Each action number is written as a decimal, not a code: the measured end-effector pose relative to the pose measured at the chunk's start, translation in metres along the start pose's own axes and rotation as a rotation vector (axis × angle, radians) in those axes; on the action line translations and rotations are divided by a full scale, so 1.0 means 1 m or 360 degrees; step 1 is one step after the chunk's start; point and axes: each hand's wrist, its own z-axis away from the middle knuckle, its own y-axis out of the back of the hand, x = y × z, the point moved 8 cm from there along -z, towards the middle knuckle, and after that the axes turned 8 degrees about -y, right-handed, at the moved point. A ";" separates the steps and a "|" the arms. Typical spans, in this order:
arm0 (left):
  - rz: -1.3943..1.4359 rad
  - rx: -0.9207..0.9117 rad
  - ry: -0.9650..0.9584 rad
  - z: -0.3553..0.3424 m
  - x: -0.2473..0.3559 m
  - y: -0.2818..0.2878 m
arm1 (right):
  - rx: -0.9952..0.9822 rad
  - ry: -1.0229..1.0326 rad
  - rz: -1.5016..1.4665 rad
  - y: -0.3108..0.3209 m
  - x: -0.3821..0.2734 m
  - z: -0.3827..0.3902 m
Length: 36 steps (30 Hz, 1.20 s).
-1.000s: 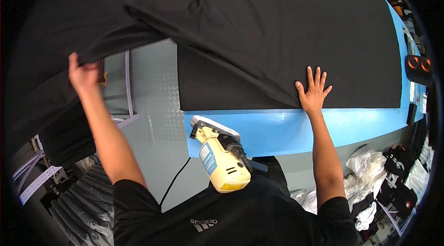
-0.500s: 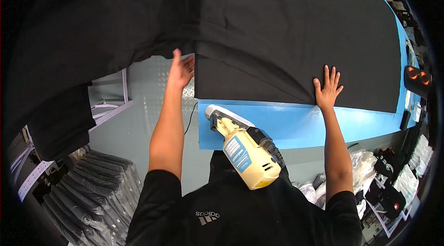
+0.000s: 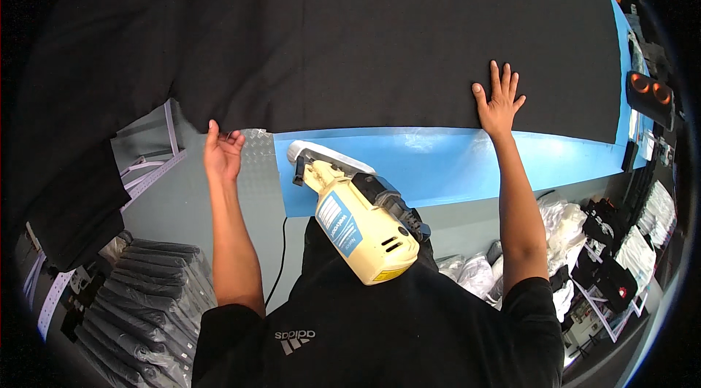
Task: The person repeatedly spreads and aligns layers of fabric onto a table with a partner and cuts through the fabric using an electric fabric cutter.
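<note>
A wide sheet of black cloth [image 3: 394, 45] spreads over the blue table [image 3: 445, 169], its near edge running almost straight along it. My right hand [image 3: 499, 105] presses flat on the cloth near that edge, fingers spread. At the cloth's near edge on the left, beyond the table's corner, is my left hand [image 3: 223, 154]. Its thumb stands apart and its fingers curl loosely, with no cloth visibly gripped between them. Between my arms, at the table's near edge, lies a cream electric machine [image 3: 365, 231] with a silver base and black handle, resembling a fabric cutter.
Plastic-wrapped dark garments [image 3: 139, 300] hang in a row at the lower left, below a pale perforated metal frame [image 3: 157, 173]. A black cable [image 3: 280, 264] hangs beside me. White bagged bundles [image 3: 558, 235] lie at right. A black device with two orange rings [image 3: 650, 96] stands at the far right.
The cloth has been pulled to the left. The slanting fold near my right hand has smoothed out and the near edge is straighter. My left hand has moved left and nearer.
</note>
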 end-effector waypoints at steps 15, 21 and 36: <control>-0.0395 0.0204 -0.0081 0.031 -0.027 -0.049 | 0.0052 0.0056 0.0009 0.005 0.004 0.003; -0.0295 0.0099 -0.0164 0.044 -0.021 -0.051 | 0.0037 0.0040 0.0070 0.002 0.007 0.004; -0.0466 0.0121 -0.0174 0.033 -0.029 -0.044 | -0.0065 0.0503 -0.0005 0.013 -0.156 0.048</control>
